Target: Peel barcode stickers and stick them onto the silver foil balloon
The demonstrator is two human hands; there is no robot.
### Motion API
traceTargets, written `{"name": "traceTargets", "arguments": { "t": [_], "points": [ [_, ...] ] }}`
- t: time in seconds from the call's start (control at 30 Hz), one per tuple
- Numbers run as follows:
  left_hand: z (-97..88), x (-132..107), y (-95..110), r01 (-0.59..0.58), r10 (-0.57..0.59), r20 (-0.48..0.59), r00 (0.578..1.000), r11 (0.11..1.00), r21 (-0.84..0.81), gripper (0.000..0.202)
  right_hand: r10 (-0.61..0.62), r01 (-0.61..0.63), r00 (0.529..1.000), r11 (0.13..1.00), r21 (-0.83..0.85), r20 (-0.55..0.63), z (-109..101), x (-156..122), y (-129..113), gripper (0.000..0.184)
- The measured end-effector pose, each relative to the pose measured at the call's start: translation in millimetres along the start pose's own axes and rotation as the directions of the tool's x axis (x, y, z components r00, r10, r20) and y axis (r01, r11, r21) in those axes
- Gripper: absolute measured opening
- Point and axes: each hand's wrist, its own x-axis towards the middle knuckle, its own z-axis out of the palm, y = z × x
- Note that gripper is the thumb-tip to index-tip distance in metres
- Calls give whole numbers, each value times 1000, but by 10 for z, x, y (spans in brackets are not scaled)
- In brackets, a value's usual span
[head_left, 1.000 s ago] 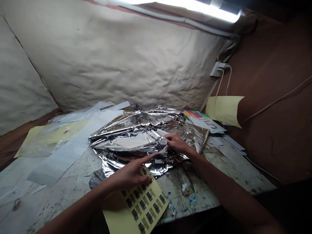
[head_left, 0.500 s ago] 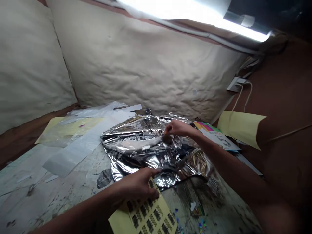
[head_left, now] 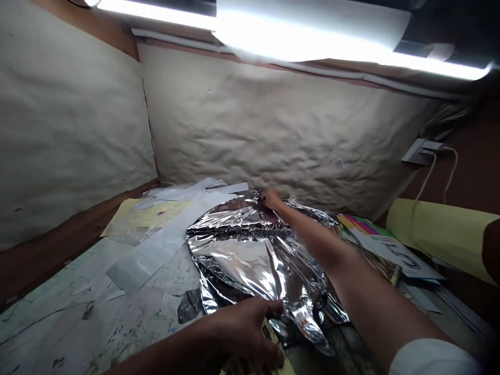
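Note:
Flat silver foil balloons (head_left: 238,258) lie crumpled on the worktable, with a narrow foil tail (head_left: 314,333) toward me. My right hand (head_left: 272,199) is stretched to the far edge of the foil, its fingers closed on a gathered bit of the foil there. Near the front edge of the foil is my left hand (head_left: 250,330), holding a yellow sheet of labels (head_left: 287,364) beneath its fingers. Most of that sheet is hidden by the hand. My left thumb and forefinger point at the foil; whether they touch it I cannot tell.
Clear plastic and white sheets (head_left: 146,263) spread over the left of the table, with yellow paper (head_left: 127,216) among them. To the right lies a colourful packet marked 5 (head_left: 402,255). A yellow paper roll (head_left: 441,234) and a socket with cords (head_left: 424,151) are beside it.
My right hand has moved from the middle of the foil to its far edge. The foil's near part lies smoother, with its tail showing. The view has shifted left.

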Motion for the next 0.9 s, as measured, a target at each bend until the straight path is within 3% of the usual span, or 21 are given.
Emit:
{"name": "traceTargets", "arguments": {
  "t": [0.07, 0.17, 0.27, 0.33, 0.4, 0.53, 0.63, 0.73, 0.9],
  "points": [
    [-12, 8, -5, -3, 3, -1, 1000, 1000, 8, 99, 26, -26, 1000, 999, -22, -4, 98, -18, 74, 32],
    [-47, -19, 68, 45, -35, 98, 995, 994, -102, 104, 23, -25, 999, 999, -32, -47, 59, -52, 184, 35],
    [-98, -88, 204, -59, 83, 111, 990, 978, -201, 90, -10, 5, 996, 998, -59, -87, -93, -233, 293, 33],
    [-124, -124, 273, -139, 168, 76, 983, 945, -295, 80, -41, 32, 994, 995, -93, -105, -184, -502, 379, 31],
    [-131, -123, 289, -117, 167, 69, 984, 879, -463, 82, -56, 37, 989, 990, -135, -140, -241, -875, 492, 36],
    [-115, -14, 199, 4, -18, -12, 1000, 721, -693, 107, 23, -79, 963, 976, -201, -268, -268, -1659, 818, 56],
    [-117, 53, 145, 43, -106, -45, 993, 700, -713, 115, 153, -225, 935, 953, -201, -321, -273, -2009, 1116, 44],
    [-109, 50, 145, 54, -91, -20, 996, 739, -672, 116, 280, -338, 914, 926, -167, -294, -335, -2060, 1395, 26],
    [-27, 11, 127, 49, -57, 6, 998, 800, -598, 123, 407, -440, 884, 891, -114, -232, -620, -1725, 1707, 25]
  ]
}}
